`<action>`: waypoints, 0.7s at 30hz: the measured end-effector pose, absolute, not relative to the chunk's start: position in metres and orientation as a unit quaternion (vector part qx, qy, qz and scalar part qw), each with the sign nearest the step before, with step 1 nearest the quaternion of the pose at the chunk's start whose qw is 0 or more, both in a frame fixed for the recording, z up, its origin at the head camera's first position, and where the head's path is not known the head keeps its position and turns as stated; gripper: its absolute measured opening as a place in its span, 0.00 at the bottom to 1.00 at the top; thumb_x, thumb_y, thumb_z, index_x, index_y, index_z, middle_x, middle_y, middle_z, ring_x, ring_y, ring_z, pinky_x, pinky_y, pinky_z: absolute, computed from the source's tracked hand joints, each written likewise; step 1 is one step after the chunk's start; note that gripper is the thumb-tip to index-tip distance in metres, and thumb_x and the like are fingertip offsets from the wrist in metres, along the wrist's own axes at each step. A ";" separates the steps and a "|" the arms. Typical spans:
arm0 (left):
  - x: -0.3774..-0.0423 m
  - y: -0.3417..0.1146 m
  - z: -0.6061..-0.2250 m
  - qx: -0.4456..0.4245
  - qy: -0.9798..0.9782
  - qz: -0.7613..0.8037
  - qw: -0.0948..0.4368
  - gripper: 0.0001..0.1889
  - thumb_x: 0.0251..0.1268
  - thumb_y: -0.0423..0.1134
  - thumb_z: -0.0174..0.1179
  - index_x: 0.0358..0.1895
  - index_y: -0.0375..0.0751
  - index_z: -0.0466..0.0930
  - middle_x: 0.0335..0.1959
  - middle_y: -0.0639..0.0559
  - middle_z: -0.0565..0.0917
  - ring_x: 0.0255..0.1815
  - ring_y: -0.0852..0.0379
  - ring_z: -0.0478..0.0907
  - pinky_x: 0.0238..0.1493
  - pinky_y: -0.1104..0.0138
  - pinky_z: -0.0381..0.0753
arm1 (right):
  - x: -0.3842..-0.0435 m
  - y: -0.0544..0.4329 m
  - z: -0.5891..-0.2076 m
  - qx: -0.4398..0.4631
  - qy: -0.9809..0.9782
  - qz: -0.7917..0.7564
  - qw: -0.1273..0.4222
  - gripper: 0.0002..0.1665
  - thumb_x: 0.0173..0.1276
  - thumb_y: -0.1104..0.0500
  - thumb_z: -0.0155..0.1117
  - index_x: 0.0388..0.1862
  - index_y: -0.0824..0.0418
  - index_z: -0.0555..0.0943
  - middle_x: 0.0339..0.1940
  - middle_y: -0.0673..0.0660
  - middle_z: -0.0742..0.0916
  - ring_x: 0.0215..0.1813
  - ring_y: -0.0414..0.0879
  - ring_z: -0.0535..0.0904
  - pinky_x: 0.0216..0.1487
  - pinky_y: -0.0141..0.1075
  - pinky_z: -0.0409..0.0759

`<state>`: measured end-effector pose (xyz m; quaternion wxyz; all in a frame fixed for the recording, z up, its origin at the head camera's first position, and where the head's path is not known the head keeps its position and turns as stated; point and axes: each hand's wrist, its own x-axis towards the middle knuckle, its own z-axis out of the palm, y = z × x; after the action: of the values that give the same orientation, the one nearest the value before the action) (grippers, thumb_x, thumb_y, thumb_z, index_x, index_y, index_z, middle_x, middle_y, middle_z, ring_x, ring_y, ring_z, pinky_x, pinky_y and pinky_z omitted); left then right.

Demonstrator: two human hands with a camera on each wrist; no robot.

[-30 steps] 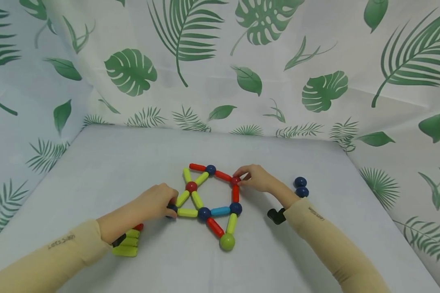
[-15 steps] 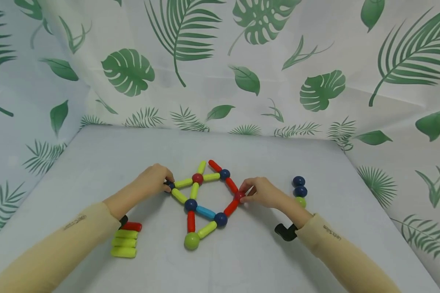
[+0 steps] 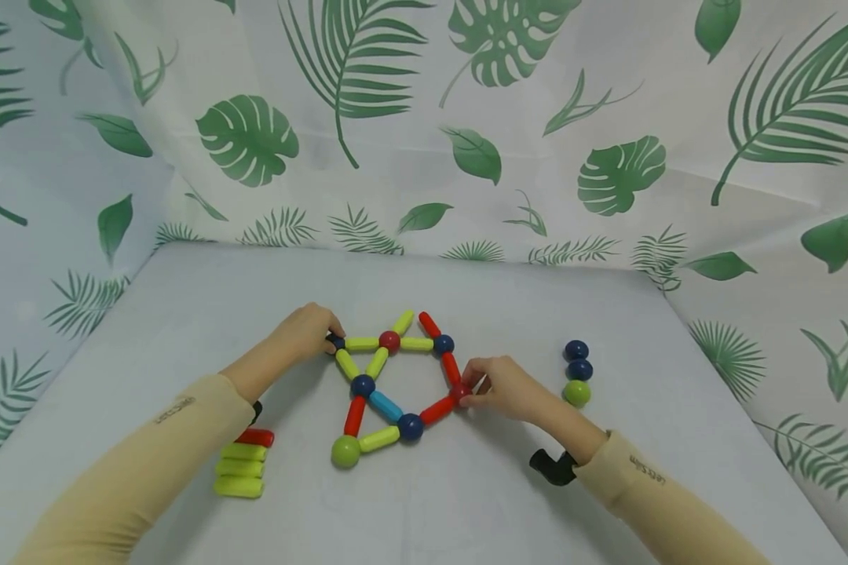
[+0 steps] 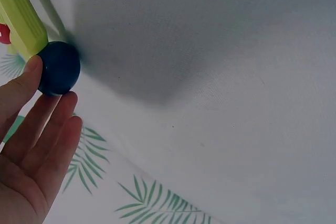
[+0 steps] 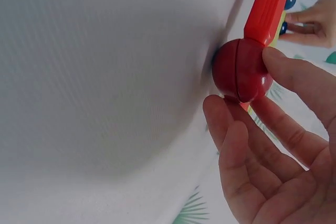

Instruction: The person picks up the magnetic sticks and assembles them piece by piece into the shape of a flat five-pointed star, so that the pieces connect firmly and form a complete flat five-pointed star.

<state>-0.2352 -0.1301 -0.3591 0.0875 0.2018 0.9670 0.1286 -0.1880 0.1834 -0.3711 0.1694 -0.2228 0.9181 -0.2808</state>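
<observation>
A flat frame of coloured sticks and balls lies on the table. My left hand [image 3: 302, 336] pinches the dark blue ball [image 4: 60, 69] at its far left corner, thumb on one side and fingers on the other. On the right side my right hand [image 3: 503, 389] pinches a red ball [image 5: 242, 70] joining two red sticks. Another red ball [image 3: 389, 340] sits along the far side between yellow-green sticks. A light blue stick [image 3: 385, 406] links two dark blue balls. The green ball [image 3: 346, 451] forms the near corner. One yellow-green stick [image 3: 403, 321] and one red stick [image 3: 429, 323] point outward with free ends.
Left of the frame, a loose red stick [image 3: 257, 437] lies in a row with several yellow-green sticks [image 3: 240, 468]. To the right, two dark blue balls [image 3: 578, 360] and a green ball [image 3: 577, 393] stand in a line. A leaf-patterned cloth [image 3: 396, 180] rises behind the table.
The whole frame has turned clockwise on the table. My left hand has moved away from me with its blue ball, my right hand nearer with its red ball; the green corner has swung left.
</observation>
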 end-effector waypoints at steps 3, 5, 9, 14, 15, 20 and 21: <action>-0.236 -0.130 -0.359 0.202 0.967 0.129 0.087 0.12 0.51 0.31 0.66 0.41 0.36 0.84 0.42 0.44 0.83 0.49 0.46 0.76 0.52 0.56 0.73 | -0.185 0.182 -0.370 -0.227 0.917 -0.281 0.168 0.10 0.54 0.60 0.70 0.35 0.58 0.79 0.29 0.48 0.82 0.32 0.42 0.77 0.34 0.31 0.78; -0.236 -0.130 -0.359 0.201 0.967 0.131 0.087 0.12 0.51 0.31 0.66 0.41 0.36 0.84 0.42 0.44 0.83 0.49 0.46 0.76 0.52 0.57 0.73 | -0.183 0.181 -0.370 -0.228 0.917 -0.279 0.168 0.11 0.53 0.60 0.70 0.35 0.58 0.79 0.29 0.48 0.82 0.31 0.42 0.78 0.33 0.31 0.78; -0.236 -0.130 -0.358 0.202 0.966 0.135 0.083 0.12 0.51 0.30 0.66 0.41 0.36 0.84 0.42 0.44 0.83 0.48 0.46 0.76 0.52 0.57 0.73 | -0.180 0.181 -0.369 -0.226 0.919 -0.277 0.167 0.11 0.53 0.60 0.70 0.35 0.58 0.79 0.29 0.48 0.82 0.31 0.42 0.78 0.33 0.31 0.78; -0.234 -0.130 -0.357 0.201 0.967 0.136 0.079 0.12 0.51 0.30 0.66 0.41 0.36 0.84 0.41 0.44 0.83 0.48 0.46 0.76 0.51 0.57 0.73 | -0.178 0.182 -0.370 -0.234 0.915 -0.283 0.166 0.11 0.55 0.61 0.69 0.37 0.59 0.79 0.30 0.49 0.82 0.31 0.42 0.78 0.33 0.30 0.78; -0.234 -0.130 -0.357 0.201 0.967 0.136 0.079 0.12 0.51 0.30 0.66 0.41 0.36 0.84 0.42 0.44 0.83 0.48 0.46 0.76 0.51 0.57 0.73 | -0.178 0.183 -0.370 -0.236 0.914 -0.285 0.166 0.11 0.55 0.62 0.69 0.38 0.59 0.79 0.30 0.49 0.82 0.31 0.42 0.78 0.33 0.30 0.78; -0.235 -0.131 -0.358 0.204 0.965 0.145 0.079 0.13 0.51 0.30 0.66 0.42 0.35 0.83 0.42 0.43 0.83 0.49 0.46 0.76 0.52 0.57 0.73 | -0.177 0.192 -0.369 -0.235 0.923 -0.269 0.145 0.11 0.56 0.61 0.68 0.38 0.59 0.80 0.32 0.49 0.82 0.33 0.42 0.77 0.32 0.29 0.77; -0.236 -0.132 -0.359 0.204 0.964 0.148 0.079 0.13 0.51 0.30 0.66 0.43 0.34 0.83 0.43 0.43 0.83 0.49 0.46 0.76 0.52 0.57 0.73 | -0.176 0.195 -0.368 -0.233 0.926 -0.265 0.138 0.11 0.57 0.60 0.67 0.39 0.59 0.80 0.32 0.49 0.83 0.34 0.42 0.77 0.32 0.29 0.77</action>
<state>-0.2356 -0.1315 -0.3589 0.0794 0.2036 0.9645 0.1483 -0.1761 0.1947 -0.3681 0.1379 -0.2330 0.9255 -0.2647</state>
